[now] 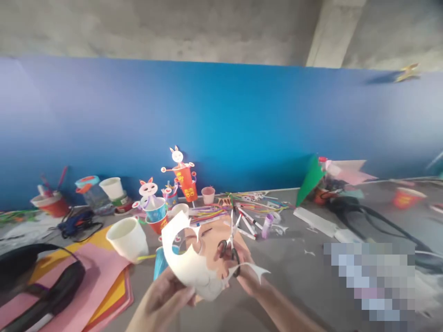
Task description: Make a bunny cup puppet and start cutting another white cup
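My left hand is closed on a sheet of white paper with curved pieces cut out of its edge. Faint drawn outlines show on the lower part of the sheet. Held in my right hand is a pair of scissors, its blades pointing up and away from the paper. A thin white offcut sticks out beside my right wrist; whether it still joins the sheet I cannot tell. Beneath both hands lies a brown board, and a blue paper cup is partly covered by the sheet.
Rabbit-faced paper-cup figures stand near the blue partition. Marker pens and coloured sticks lie behind the board. Left are a white roll, coloured paper sheets and black headphones. Black cables lie right.
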`<state>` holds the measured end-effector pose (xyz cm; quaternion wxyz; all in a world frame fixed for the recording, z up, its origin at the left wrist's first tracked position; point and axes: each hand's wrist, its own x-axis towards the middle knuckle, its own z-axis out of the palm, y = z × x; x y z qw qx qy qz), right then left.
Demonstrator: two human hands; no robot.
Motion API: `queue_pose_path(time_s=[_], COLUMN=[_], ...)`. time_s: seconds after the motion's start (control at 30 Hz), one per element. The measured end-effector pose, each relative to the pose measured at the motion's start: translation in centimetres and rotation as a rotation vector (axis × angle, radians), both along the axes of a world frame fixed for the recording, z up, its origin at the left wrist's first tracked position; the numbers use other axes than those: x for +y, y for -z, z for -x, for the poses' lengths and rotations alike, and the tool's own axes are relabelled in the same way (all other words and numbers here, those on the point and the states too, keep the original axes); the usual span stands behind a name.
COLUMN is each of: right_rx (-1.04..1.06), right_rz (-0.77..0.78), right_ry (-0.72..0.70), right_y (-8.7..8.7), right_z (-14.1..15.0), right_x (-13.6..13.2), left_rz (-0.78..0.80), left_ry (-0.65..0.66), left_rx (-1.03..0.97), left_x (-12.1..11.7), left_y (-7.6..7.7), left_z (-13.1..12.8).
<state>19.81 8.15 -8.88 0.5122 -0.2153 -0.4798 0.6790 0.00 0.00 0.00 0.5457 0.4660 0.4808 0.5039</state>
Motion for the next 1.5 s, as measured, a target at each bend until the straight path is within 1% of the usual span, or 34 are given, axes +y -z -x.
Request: queue_pose_path(time_s=[0.13,0.2,0.23,0.3,0.37,0.4,0.43,0.47,0.53,0.63,0.7,0.73,0.83,0.9,1.0,1.2,1.3,1.4,1.47,1.5], right_rx=[-0.018,-0.021,-0.017,-0.005,0.006,0.011,0.016,0.022,0.035,0.056,0.067,0.071,0.058,0.015,-0.039,-0.117,-0.162,-0.195,-0.223,-0.254], right_rz=[0.006,0.013,0.016,0.018,0.018,0.017,0.015,0.013,0.009,0.014,0.023,0.026,0.036,0.042,0.045,0.018,0.002,0.011,0.045,0.084], right_ry=[-0.009,-0.017,-0.013,-0.001,0.013,0.019,0.028,0.038,0.070,0.121,0.155,0.172,0.232,0.294,0.385,0.476,0.482,0.465,0.420,0.363], right_y=[0.1,0.1,0.1,0.1,0.1,0.0,-0.1,-0.3,-0.6,-1.1,-1.4,-1.5,-1.7,-1.8,-1.6,-0.9,-1.2,-1.5,-1.2,-0.8], right_z=[-0.4,-0.7,-0.8,-1.0,-1.1,-1.0,-1.0,-0.9,-0.6,-0.5,-0.6,-0.7,-0.8,-0.7,-0.3,-0.3,-0.7,-1.0,-1.2,-1.3], right_x=[0.0,0.1,0.1,0.2,0.2,0.2,0.2,0.1,-0.2,-0.7,-1.3,-1.5,-1.9,-1.7,-0.9,0.3,0.2,-0.9,-2.2,-2.9], left_rz=[0.010,0.020,0.022,0.026,0.030,0.024,0.002,-0.022,-0.076,-0.083,-0.089,-0.101,-0.151,-0.165,-0.163,-0.125,-0.112,-0.123,-0.133,-0.134], left_ry=[0.071,0.155,0.204,0.286,0.300,0.279,0.250,0.218,0.133,-0.026,-0.093,-0.117,-0.150,-0.142,-0.107,-0.019,0.006,-0.037,-0.078,-0.095], left_rx=[0.002,0.025,0.039,0.075,0.104,0.111,0.101,0.070,-0.019,-0.142,-0.167,-0.172,-0.175,-0.169,-0.162,-0.132,-0.127,-0.149,-0.173,-0.186], left_x=[0.5,0.2,-0.1,-0.7,-0.9,-0.9,-0.7,-0.4,0.4,2.0,2.9,3.3,4.1,4.6,5.0,5.7,6.1,6.1,6.1,6.2], left_y=[1.3,1.2,0.8,-0.6,-2.1,-2.5,-2.6,-2.4,-0.9,2.1,3.3,3.5,3.3,2.9,2.9,3.2,2.9,2.7,2.9,3.2], left_z=[-0.1,0.7,1.1,2.0,2.3,2.3,2.0,1.6,0.4,-1.8,-2.9,-3.3,-3.9,-4.0,-4.2,-4.6,-4.8,-4.9,-5.0,-5.0])
